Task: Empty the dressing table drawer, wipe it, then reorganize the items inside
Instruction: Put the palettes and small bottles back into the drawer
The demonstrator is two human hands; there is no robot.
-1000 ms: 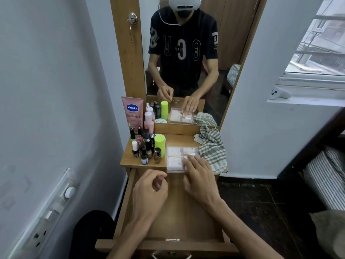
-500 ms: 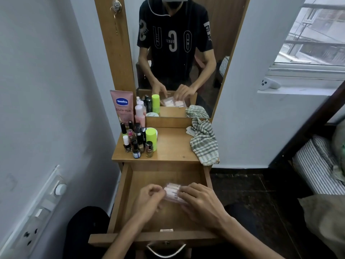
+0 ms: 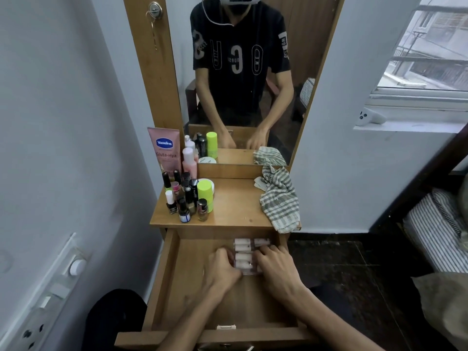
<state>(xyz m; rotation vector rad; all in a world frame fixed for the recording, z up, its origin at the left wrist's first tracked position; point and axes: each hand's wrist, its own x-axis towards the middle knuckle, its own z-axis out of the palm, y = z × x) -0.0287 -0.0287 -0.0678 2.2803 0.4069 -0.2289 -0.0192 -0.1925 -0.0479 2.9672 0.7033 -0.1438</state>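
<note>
The wooden drawer (image 3: 167, 279) is pulled out below the dressing table top (image 3: 235, 206). A clear plastic case (image 3: 245, 252) with pale compartments lies inside it near the back right. My left hand (image 3: 221, 271) grips the case's left side and my right hand (image 3: 274, 266) grips its right side. On the table top's left stands a cluster of nail polish bottles (image 3: 184, 198), a lime green stick (image 3: 205, 192), a pink bottle (image 3: 189, 162) and a pink Vaseline tube (image 3: 165, 150). A green-striped cloth (image 3: 278, 201) lies crumpled on the right.
A mirror (image 3: 243, 72) rises behind the table and reflects a person in a black shirt. A wall with a switch panel (image 3: 50, 295) is close on the left. A striped mattress (image 3: 435, 231) on a dark frame and a window are on the right.
The clear case has gone from the table top's front edge down into the drawer, held in both hands, and now sits further back in the drawer than half a second ago.
</note>
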